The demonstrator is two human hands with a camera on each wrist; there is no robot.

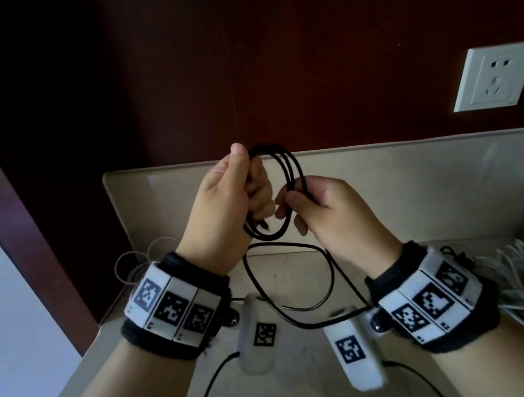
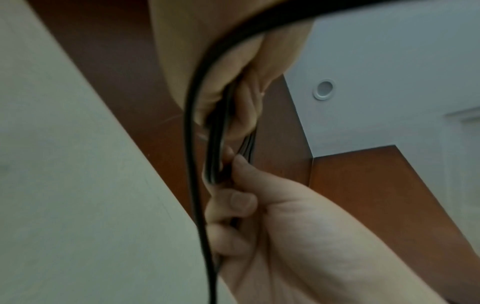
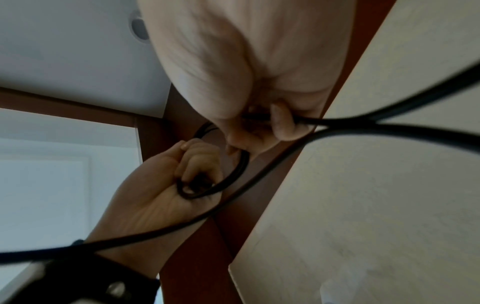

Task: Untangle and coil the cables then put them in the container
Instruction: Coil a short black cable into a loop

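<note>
I hold the black cable [image 1: 282, 181] up in the air in front of me, above the table [image 1: 303, 374], and part of it is already wound into a few round loops. My left hand [image 1: 225, 208] has its fingers curled tight around one side of the loops, thumb on top, so the rings stay together and do not spring apart. My right hand [image 1: 331, 216] pinches the other side of the loops between thumb and fingers, and I think it is there to lay the next ring on the bunch. The rest of the cable hangs down from my hands in a big loose bend [image 1: 295, 282] and runs under my right wrist, so there is more to wind. I hold it high so the loose part can swing free and not catch on things. Below my hands there is open table, with the low back edge [image 1: 383, 151] of the table behind and the dark wall behind that. To the right, near my right wrist, lies a pile of pale cables [image 1: 517, 281], and I do not want my loose end to get mixed in with them. To the left, by my left wrist, some thin white loops [image 1: 133, 266] lie close to the table's side edge. I cannot tell from here where the container is.
</note>
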